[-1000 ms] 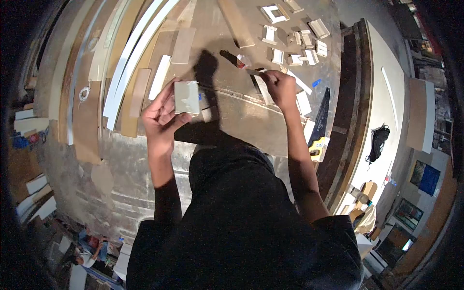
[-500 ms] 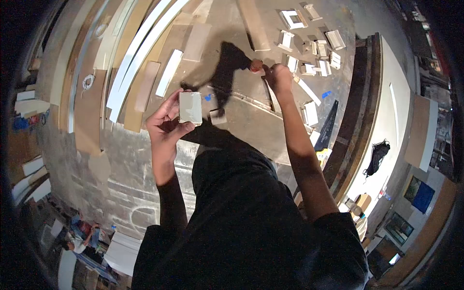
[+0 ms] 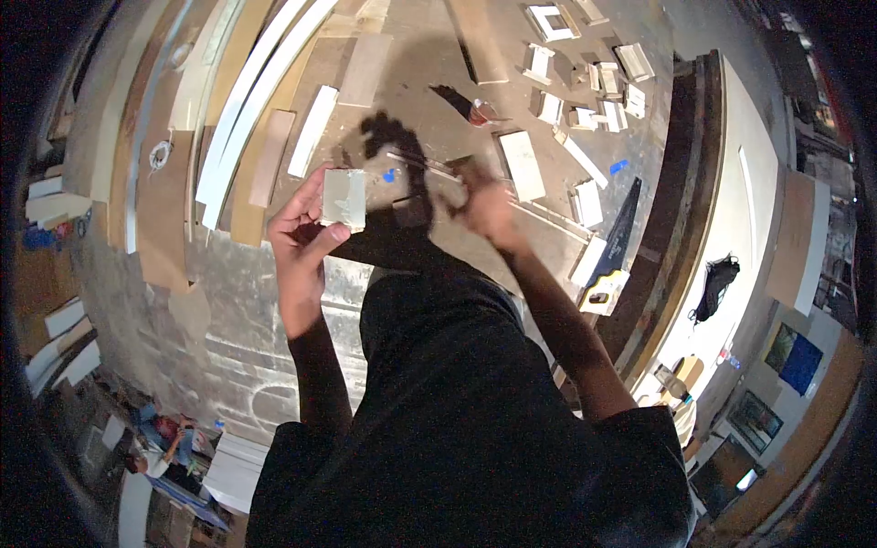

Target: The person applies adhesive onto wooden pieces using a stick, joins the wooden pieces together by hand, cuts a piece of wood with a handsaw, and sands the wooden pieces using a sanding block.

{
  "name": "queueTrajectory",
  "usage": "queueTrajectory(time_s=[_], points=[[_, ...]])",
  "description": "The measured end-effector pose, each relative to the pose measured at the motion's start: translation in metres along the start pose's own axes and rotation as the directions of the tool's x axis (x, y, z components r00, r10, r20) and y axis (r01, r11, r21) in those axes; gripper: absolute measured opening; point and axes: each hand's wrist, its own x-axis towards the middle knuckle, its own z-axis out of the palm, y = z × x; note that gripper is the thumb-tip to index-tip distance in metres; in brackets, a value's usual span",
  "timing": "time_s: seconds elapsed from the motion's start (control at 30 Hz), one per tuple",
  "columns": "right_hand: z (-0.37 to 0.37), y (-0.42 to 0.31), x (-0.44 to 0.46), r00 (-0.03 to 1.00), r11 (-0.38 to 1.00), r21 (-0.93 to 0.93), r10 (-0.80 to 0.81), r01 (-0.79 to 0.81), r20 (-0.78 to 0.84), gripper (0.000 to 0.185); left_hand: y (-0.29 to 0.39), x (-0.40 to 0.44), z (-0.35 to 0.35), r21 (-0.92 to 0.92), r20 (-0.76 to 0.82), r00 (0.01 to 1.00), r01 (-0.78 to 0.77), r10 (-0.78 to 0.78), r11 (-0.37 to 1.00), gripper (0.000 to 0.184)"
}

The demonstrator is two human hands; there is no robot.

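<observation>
My left hand [image 3: 306,239] is closed on a small pale rectangular block [image 3: 343,199], gripping it by its edges with the thumb at the lower side. Grey and whitish patches show on the block's face. My right hand [image 3: 489,210] is smeared by motion to the right of the block, apart from it. A blurred, flat dark thing [image 3: 464,170] sits at its fingers, and I cannot make out its kind. Beyond that hand a small reddish container [image 3: 481,112] stands on the floor. A pale board [image 3: 520,165] lies just right of my right hand.
Several small white wooden assemblies [image 3: 613,115] stand at the upper right. A handsaw [image 3: 616,247] lies near a dark beam [image 3: 671,219] on the right. Long boards [image 3: 251,110] lie at the left. A person [image 3: 163,457] is at the lower left.
My right hand has moved away from the reddish container, back toward me and leftward, closer to the block. My left hand still holds the block, slightly further left in view.
</observation>
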Motion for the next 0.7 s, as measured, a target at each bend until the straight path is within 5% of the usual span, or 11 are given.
queueTrajectory(time_s=[0.07,0.13,0.27,0.33,0.37,0.4,0.43,0.47,0.53,0.57,0.7], points=[[0.036,-0.009,-0.012,0.955,0.992,0.125,-0.028,-0.010,0.294,0.068,0.003,-0.001,0.005,-0.005,0.004,1.000,0.007,-0.007,1.000,0.074],[0.079,-0.005,-0.022,0.937,0.995,-0.047,-0.072,0.094,0.341,0.061,0.008,-0.001,0.007,0.000,-0.004,1.000,-0.001,0.001,1.000,0.074],[0.094,-0.006,-0.013,0.938,0.998,-0.049,-0.030,0.050,0.345,0.059,0.013,-0.008,0.001,0.000,0.000,0.999,-0.043,0.043,0.999,0.073],[0.078,0.003,-0.010,0.942,0.945,-0.016,-0.324,0.327,0.091,0.057,0.011,-0.010,-0.002,-0.011,0.002,0.999,-0.049,0.049,0.999,0.073],[0.067,0.004,-0.010,0.942,0.945,-0.019,-0.325,0.328,0.088,0.057,0.012,-0.011,-0.004,0.000,-0.010,0.999,-0.046,0.046,0.999,0.073],[0.041,-0.006,-0.004,0.953,0.945,0.327,-0.109,0.011,0.282,0.057,0.012,-0.012,-0.005,0.010,-0.022,0.999,-0.044,0.044,0.999,0.072],[0.018,-0.016,0.001,0.854,0.756,0.550,0.021,-0.354,0.521,0.057,0.015,-0.013,-0.005,0.010,-0.023,0.998,-0.051,0.051,0.999,0.072],[-0.001,-0.024,0.001,0.855,0.758,0.551,0.017,-0.349,0.519,0.057,0.018,-0.014,-0.004,0.036,-0.010,0.999,-0.048,0.049,0.998,0.072],[-0.029,-0.034,-0.006,0.884,0.454,0.764,0.142,-0.458,0.446,0.061,0.018,-0.017,-0.001,0.058,0.005,0.999,-0.043,0.043,0.997,0.072],[-0.025,-0.031,-0.013,0.964,0.413,0.871,0.104,-0.265,0.244,0.056,0.017,-0.017,0.000,0.045,0.051,0.996,-0.070,0.067,0.997,0.071],[-0.112,-0.073,-0.011,0.974,0.170,0.961,-0.018,-0.218,0.224,0.077,0.020,-0.016,0.027,-0.075,0.248,0.957,-0.137,0.151,0.988,0.075]])
